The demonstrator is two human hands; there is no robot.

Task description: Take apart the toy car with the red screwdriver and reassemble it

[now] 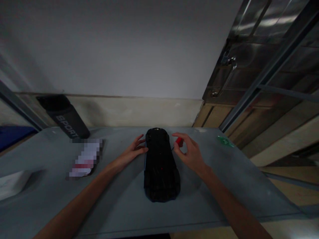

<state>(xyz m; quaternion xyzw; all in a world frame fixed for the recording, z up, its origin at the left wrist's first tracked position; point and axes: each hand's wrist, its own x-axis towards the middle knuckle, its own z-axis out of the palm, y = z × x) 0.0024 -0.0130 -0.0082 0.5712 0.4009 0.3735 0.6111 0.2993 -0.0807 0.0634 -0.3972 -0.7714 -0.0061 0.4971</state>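
Note:
A black toy car (pixel 159 162) lies upside down on the table, its dark underside facing me and a thin blue strip showing along its left edge. My left hand (pixel 136 147) is at the car's left side, fingers stretched and apart, with the fingertips against or very close to the edge. On the other side, my right hand (pixel 188 149) pinches the red handle of a small screwdriver (pixel 178 142). The screwdriver's thin shaft points down and left toward the car's right edge; whether its tip touches anything is hard to see.
On the grey table (pixel 114 212) a dark bottle marked SPORT (pixel 66 116) stands at the back left. Nearby lie a blurred-out flat item (pixel 87 157) and a white object (pixel 13 184). A green plastic scrap (pixel 225 141) rests at the right; metal frame posts (pixel 245 101) flank the table.

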